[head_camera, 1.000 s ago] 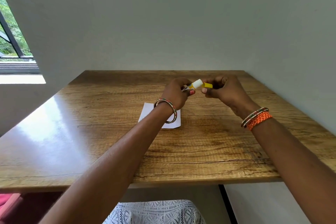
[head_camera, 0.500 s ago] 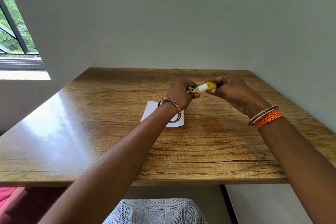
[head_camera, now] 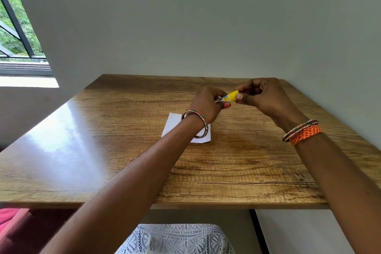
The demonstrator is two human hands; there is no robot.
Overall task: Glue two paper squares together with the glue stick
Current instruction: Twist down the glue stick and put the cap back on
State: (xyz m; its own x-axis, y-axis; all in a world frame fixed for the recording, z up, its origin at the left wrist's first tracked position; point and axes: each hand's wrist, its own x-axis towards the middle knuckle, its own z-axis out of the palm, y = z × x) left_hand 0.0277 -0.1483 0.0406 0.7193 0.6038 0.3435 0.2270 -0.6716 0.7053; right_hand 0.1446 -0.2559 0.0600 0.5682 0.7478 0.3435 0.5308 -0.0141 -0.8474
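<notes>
Fingers of our left hand (head_camera: 206, 103) curl round the body of the glue stick (head_camera: 228, 97), gripping it, while the thumb and fingers of our right hand (head_camera: 261, 97) pinch its yellow cap end. We hold the stick between the two hands, above the table (head_camera: 103, 150), tilted so that the yellow end points up and to the right. Only a short stretch of the stick shows between the hands; its printed body disappears into our left fist.

We see a white paper square (head_camera: 172, 125) lying flat on the wood just below and near our left wrist, which covers part of it. Whether that is one sheet or two stacked we cannot tell.

We wear a thin beaded bangle (head_camera: 198, 121) on the left wrist. On the right wrist sit a similar bangle and an orange woven band (head_camera: 305, 134), side by side. Our forearms reach in from the near edge. White lace fabric (head_camera: 175, 239) shows below the table's near edge, and a window (head_camera: 16, 37) stands at far left.
</notes>
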